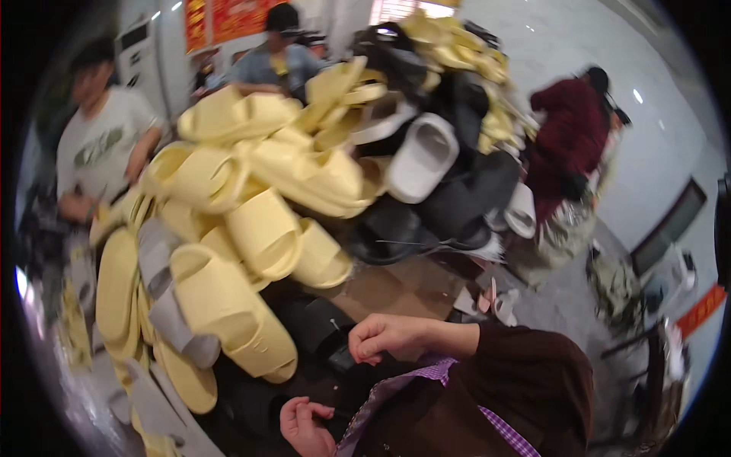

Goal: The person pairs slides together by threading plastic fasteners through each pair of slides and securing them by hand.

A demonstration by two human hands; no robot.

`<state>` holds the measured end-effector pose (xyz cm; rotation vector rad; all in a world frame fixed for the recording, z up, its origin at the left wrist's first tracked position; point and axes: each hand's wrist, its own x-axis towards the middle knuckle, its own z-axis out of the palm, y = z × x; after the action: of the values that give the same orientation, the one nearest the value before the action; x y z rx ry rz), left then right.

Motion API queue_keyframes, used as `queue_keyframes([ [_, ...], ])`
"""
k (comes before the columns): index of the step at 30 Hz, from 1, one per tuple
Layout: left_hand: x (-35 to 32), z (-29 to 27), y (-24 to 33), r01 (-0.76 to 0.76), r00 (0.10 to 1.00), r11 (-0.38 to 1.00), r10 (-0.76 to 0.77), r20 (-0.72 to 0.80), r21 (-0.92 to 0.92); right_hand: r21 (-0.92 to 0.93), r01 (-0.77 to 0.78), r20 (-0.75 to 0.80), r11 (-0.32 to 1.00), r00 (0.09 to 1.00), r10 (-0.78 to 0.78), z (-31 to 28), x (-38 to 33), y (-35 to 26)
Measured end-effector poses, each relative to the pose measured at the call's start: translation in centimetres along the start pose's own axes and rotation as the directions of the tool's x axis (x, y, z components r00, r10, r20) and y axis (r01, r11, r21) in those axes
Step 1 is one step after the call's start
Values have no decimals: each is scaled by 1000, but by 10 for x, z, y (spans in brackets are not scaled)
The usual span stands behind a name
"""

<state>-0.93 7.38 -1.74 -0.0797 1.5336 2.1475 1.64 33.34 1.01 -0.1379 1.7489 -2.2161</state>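
Observation:
My right hand point(381, 340) is closed in a pinch in front of my body, beside a black slipper point(316, 324). A short thin light strand point(336, 326) shows just left of that hand; whether the fingers hold it I cannot tell. Lower down, my left hand point(304, 428) has its fingers curled in. Dark material lies around it, and anything between its fingers is hidden. Left of both hands, a pale yellow slipper point(236, 320) rests at the near edge of a large pile, with grey slippers point(179, 324) tucked beside it.
The pile holds many yellow slippers point(304, 171), black slippers point(388, 232) and a white slipper point(422, 158). A brown tabletop point(403, 286) shows between pile and hands. Co-workers stand left point(106, 145), behind point(278, 65) and right point(567, 137). Sacks point(563, 236) stand on the floor.

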Motion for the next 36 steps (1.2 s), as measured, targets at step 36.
queue_keyframes([
  [36,-64,81,-15,-587,808,807,581,-101,-57,-102,236,-114,967,962,-247,-42,-173,40],
])
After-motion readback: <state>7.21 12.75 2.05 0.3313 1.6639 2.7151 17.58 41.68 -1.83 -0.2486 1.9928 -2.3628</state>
